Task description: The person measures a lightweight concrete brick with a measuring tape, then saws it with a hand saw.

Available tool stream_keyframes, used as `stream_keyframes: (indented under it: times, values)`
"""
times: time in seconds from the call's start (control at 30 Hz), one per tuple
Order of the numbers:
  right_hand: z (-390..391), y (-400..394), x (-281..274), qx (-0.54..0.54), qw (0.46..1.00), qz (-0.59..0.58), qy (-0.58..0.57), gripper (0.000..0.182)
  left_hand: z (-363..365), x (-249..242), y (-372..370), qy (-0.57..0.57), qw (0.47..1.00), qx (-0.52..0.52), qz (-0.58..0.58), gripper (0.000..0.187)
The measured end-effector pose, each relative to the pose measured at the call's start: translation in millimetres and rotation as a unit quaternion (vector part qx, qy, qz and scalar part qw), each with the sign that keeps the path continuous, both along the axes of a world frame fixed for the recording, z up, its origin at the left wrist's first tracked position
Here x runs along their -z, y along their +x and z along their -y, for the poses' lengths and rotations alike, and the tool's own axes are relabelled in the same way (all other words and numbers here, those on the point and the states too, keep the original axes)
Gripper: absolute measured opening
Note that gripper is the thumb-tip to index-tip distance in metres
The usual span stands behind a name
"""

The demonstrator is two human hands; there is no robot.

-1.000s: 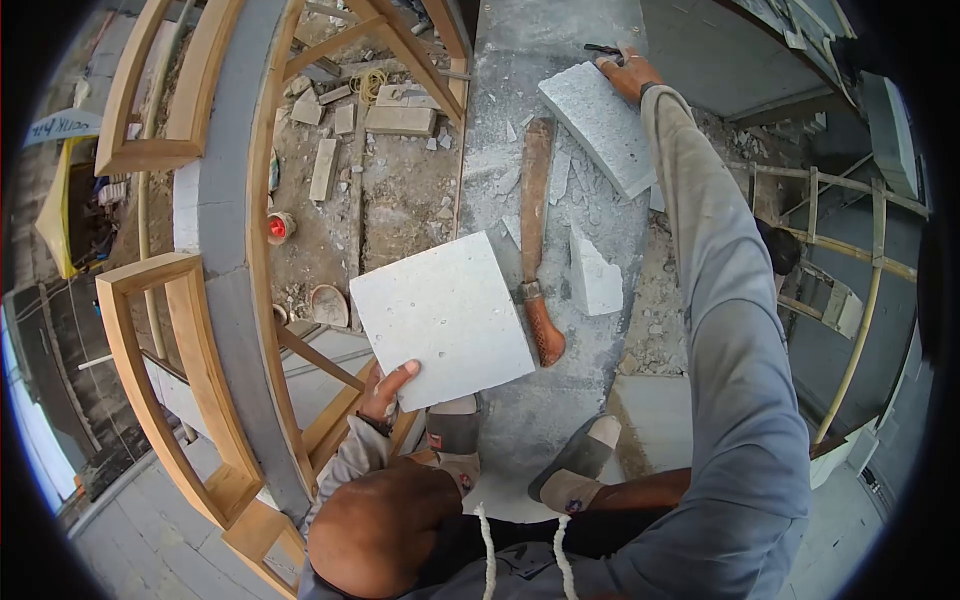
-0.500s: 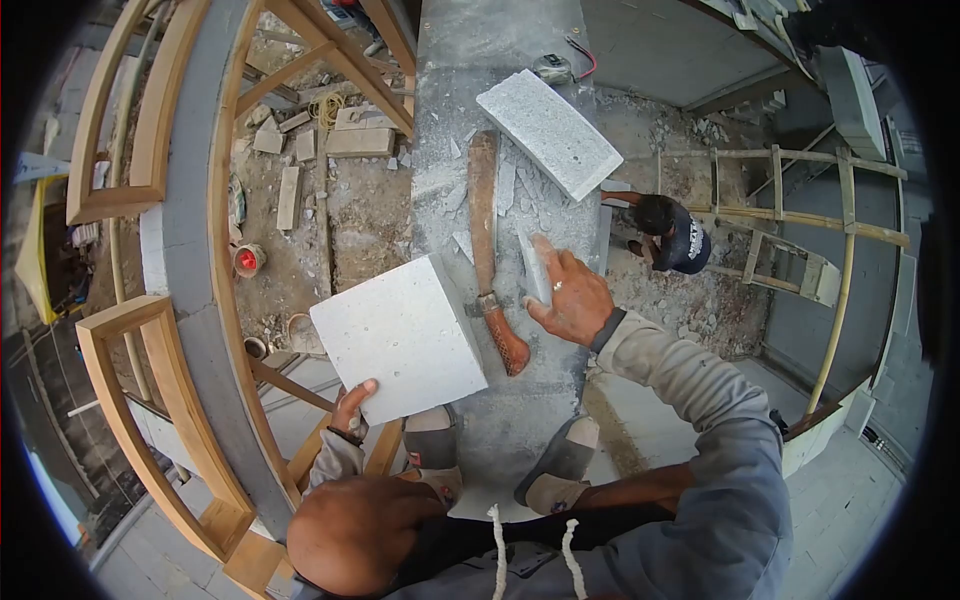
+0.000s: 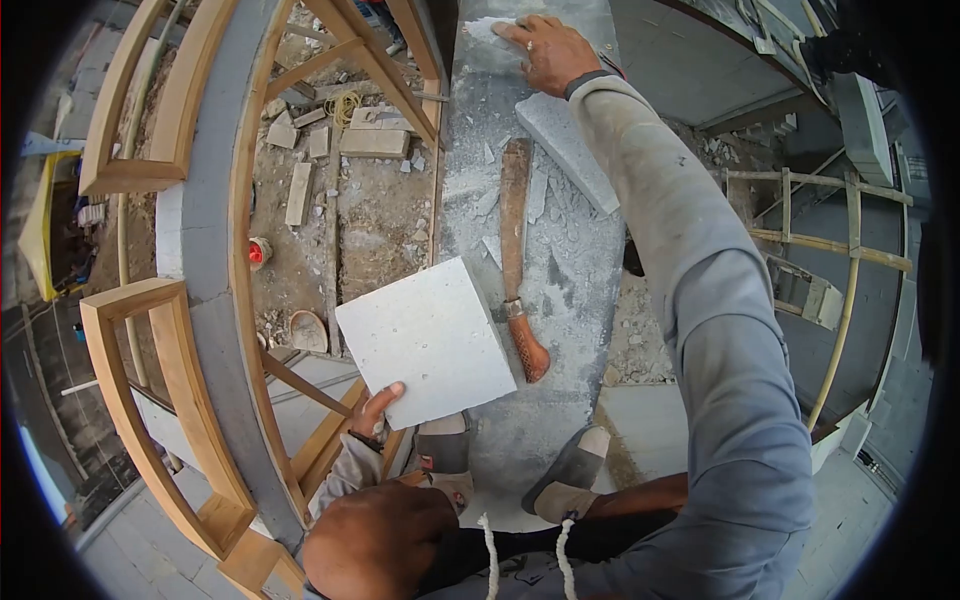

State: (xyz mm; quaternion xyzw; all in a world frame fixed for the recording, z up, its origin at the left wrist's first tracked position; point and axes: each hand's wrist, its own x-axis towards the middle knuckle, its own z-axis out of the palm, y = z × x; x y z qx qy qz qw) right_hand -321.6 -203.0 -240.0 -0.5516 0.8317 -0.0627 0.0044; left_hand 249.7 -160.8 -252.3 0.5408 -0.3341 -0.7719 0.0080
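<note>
My left hand (image 3: 376,411) grips the lower left edge of a square white block (image 3: 425,345), thumb on its face. My right hand (image 3: 550,55) reaches to the far end of the grey ledge (image 3: 570,370), its fingers on a pale flat fragment (image 3: 490,27). Right of the block, a machete-like blade (image 3: 514,215) with a brown wooden handle (image 3: 529,347) lies on the ledge. A longer pale block (image 3: 570,150) rests beyond it, partly hidden by my right forearm. Thin chips (image 3: 537,195) and dust lie around the blade.
Wooden frames (image 3: 243,200) stand along the left. Far below on the left are rubble, block pieces (image 3: 375,143) and a red item in a bucket (image 3: 259,252). Bamboo rails (image 3: 830,245) run at the right. My feet in sandals (image 3: 570,470) are on the ledge.
My right hand has moved from beside the blade to the far end of the ledge, taking the pale fragment there. The view has shifted, and my forearm now hides the person below.
</note>
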Motion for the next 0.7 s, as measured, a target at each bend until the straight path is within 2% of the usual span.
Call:
stream_keyframes:
  times: [0.03,0.07,0.13,0.17,0.23,0.33,0.4,0.43,0.5,0.57,0.6,0.63,0.7]
  values:
    - [10.5,-0.8,17.2,0.002,0.997,-0.081,0.010,0.049,-5.8,-1.5,-9.3,-0.006,1.000,-0.001,0.001,0.061]
    - [17.6,1.6,23.9,-0.002,0.997,-0.080,0.008,0.049,-10.7,-5.2,-14.9,-0.011,1.000,-0.004,0.001,0.063]
    - [20.2,6.1,40.3,0.074,0.984,0.045,0.155,0.045,-12.5,-2.9,-38.4,-0.011,1.000,-0.009,0.004,0.065]
    - [14.3,6.3,48.5,0.071,0.990,0.064,0.103,0.045,-17.4,-5.1,-38.7,-0.005,1.000,-0.013,0.005,0.067]
    - [-13.2,32.9,44.5,0.050,0.996,-0.014,-0.077,0.042,-18.5,0.1,-39.1,-0.005,1.000,-0.019,-0.008,0.067]
    - [-89.1,114.2,16.5,0.013,0.970,0.134,-0.203,0.027,-14.8,2.7,-39.1,-0.001,1.000,-0.019,-0.022,0.067]
    - [-151.5,169.9,20.6,0.021,0.975,0.190,-0.116,0.031,-11.7,2.9,-38.2,0.020,1.000,-0.011,-0.021,0.068]
    - [-177.1,189.5,22.1,0.043,0.964,0.261,-0.036,0.034,-10.2,3.0,-37.3,0.031,0.999,-0.005,-0.021,0.068]
    - [-220.1,224.5,34.0,0.075,0.948,0.303,0.060,0.042,-7.9,2.6,-34.1,0.050,0.999,0.002,-0.011,0.069]
    - [-232.6,245.6,38.8,0.086,0.941,0.315,0.090,0.045,-6.8,1.9,-28.9,0.069,0.998,0.005,0.008,0.070]
    - [-236.4,253.4,39.0,0.092,0.937,0.316,0.120,0.048,-10.1,29.0,-16.5,0.022,0.999,-0.023,-0.019,0.064]
    - [-238.0,258.5,39.6,0.090,0.936,0.319,0.119,0.048,-11.3,14.4,-28.2,0.020,0.999,-0.024,-0.015,0.064]
    - [-227.2,266.1,44.0,0.092,0.938,0.314,0.112,0.046,-15.5,-13.4,-41.9,0.053,0.997,-0.061,0.018,0.037]
